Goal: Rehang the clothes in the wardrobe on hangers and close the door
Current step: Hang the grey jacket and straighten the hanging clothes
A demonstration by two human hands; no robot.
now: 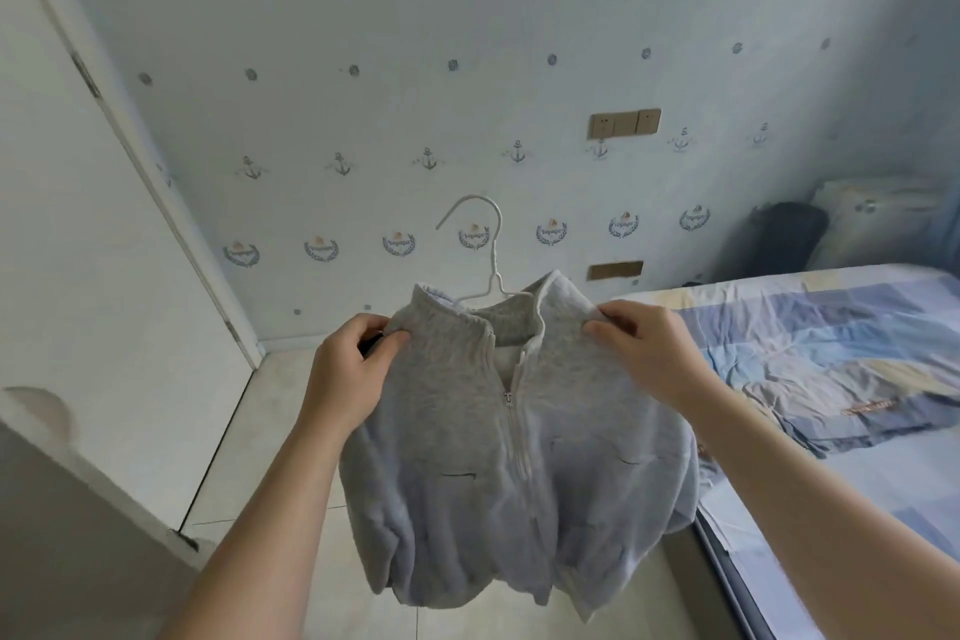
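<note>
The grey zip-up fleece jacket (511,437) is pinched at both shoulders by left hand (348,374) and right hand (649,353) fingers; the thin white wire hanger (483,250) could be tipped out if tugged unevenly

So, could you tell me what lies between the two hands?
In the head view, the grey jacket's collar, part unzipped, and the white hanger rising from it lie between the left hand and right hand.
</note>
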